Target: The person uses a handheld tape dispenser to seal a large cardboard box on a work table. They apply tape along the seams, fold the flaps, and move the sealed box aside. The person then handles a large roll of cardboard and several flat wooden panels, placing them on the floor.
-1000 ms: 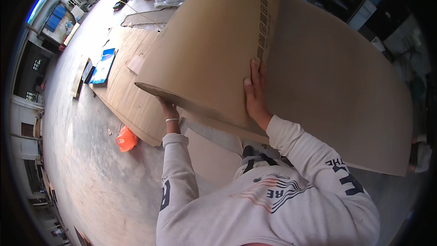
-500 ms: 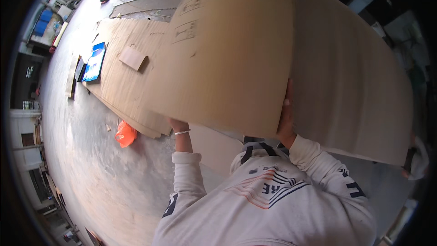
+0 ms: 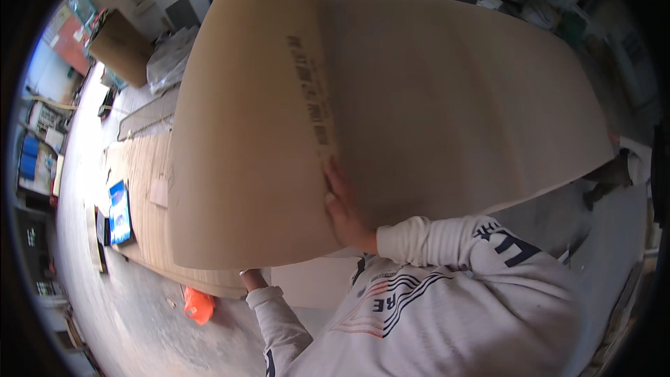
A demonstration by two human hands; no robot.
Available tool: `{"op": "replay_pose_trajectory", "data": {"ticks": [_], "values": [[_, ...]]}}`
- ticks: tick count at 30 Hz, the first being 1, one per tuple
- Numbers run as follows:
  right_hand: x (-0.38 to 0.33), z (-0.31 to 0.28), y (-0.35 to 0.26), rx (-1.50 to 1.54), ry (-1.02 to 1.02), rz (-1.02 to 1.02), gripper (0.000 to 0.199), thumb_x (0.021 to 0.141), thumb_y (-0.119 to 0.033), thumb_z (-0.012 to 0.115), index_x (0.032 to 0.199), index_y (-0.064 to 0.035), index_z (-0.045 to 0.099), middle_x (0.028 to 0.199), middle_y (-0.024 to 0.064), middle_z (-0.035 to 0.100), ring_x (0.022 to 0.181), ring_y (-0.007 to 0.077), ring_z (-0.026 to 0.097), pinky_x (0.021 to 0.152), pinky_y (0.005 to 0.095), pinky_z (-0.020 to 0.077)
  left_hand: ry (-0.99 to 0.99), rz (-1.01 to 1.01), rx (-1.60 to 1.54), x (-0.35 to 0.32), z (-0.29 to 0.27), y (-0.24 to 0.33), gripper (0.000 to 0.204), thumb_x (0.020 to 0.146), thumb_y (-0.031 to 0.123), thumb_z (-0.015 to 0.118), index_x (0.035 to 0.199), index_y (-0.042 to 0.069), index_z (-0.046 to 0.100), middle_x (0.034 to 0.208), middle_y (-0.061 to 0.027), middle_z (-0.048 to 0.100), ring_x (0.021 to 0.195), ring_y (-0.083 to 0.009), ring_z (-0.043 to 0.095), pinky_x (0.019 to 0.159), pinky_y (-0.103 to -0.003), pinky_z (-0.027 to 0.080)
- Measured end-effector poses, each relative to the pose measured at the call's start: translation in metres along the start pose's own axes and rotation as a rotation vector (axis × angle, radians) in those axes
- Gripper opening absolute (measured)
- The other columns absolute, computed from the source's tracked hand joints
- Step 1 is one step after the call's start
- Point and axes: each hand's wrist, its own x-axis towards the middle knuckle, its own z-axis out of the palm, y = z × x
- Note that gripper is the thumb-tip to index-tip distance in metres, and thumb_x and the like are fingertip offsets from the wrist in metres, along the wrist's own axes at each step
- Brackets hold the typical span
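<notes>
A large brown cardboard sheet (image 3: 447, 98) spans the space before me. Its left part is folded over as a broad curved flap (image 3: 237, 132) with dark print near the edge. My right hand (image 3: 345, 213) lies on the cardboard where the flap meets the inner face, its fingers stretched along the edge. Beneath the flap's lower edge only the wrist side of my left hand (image 3: 252, 279) shows; its fingers are hidden under the cardboard. At the sheet's far right end, another person's light sleeve (image 3: 636, 160) shows beside the edge.
Stacked flat cardboard (image 3: 136, 160) lies on the floor at left, with a blue package (image 3: 119, 211) and a small cardboard piece (image 3: 159, 190) on it. An orange plastic bag (image 3: 198, 305) sits by the stack. A tall carton (image 3: 120, 47) and clear plastic wrap (image 3: 171, 59) stand behind.
My view has swung right. The flap has come further over, showing another printed strip, and my right hand has moved from the flap's lower edge onto its fold.
</notes>
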Motion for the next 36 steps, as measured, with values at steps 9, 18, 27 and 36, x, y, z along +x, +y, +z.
{"op": "replay_pose_trajectory", "data": {"ticks": [9, 18, 27, 36], "values": [[0.001, 0.025, -0.008, -0.079, 0.084, 0.000, 0.060, 0.100, -0.028, 0.043, 0.156, -0.0086, 0.031, 0.161, 0.0228, 0.025, 0.147, 0.0443, 0.024, 0.120, 0.0524, 0.0222, 0.082, -0.071, -0.041, 0.064, 0.016, 0.021, 0.077, 0.098, 0.058, 0.049, 0.158, 0.012, 0.032, 0.162, -0.0117, 0.035, 0.147, -0.0281, 0.036, 0.112, -0.044, 0.034], [-0.015, -0.028, 0.068, 0.160, -0.098, 0.094, 0.059, 0.101, -0.028, 0.051, 0.155, -0.0137, 0.035, 0.157, 0.0193, 0.034, 0.148, 0.0437, 0.023, 0.120, 0.0568, 0.0213, 0.189, 0.344, 0.554, 0.032, 0.007, -0.014, 0.063, 0.107, 0.031, 0.048, 0.156, -0.003, 0.026, 0.160, -0.0233, 0.032, 0.140, -0.0341, 0.044, 0.117, -0.046, 0.035], [-0.113, -0.309, 0.231, -1.153, 0.213, 0.694, 0.071, 0.093, -0.038, 0.059, 0.155, -0.0124, 0.037, 0.161, 0.0250, 0.026, 0.151, 0.0450, 0.020, 0.115, 0.0741, 0.0105, -0.836, 0.859, 1.056, -0.221, 0.061, -0.135, 0.062, 0.074, -0.003, 0.064, 0.134, -0.003, 0.049, 0.132, -0.0258, 0.051, 0.124, -0.0431, 0.048, 0.107, -0.055, 0.037], [-0.142, -0.402, 0.265, -1.142, 0.221, 0.688, 0.061, 0.099, -0.045, 0.043, 0.155, -0.0234, 0.040, 0.166, 0.0181, 0.022, 0.152, 0.0441, 0.017, 0.116, 0.0734, 0.0071, -1.218, 0.960, 1.368, -0.270, 0.220, -0.134, 0.065, 0.077, 0.008, 0.065, 0.138, -0.002, 0.044, 0.143, -0.0301, 0.043, 0.135, -0.0514, 0.037, 0.113, -0.059, 0.031]]}}
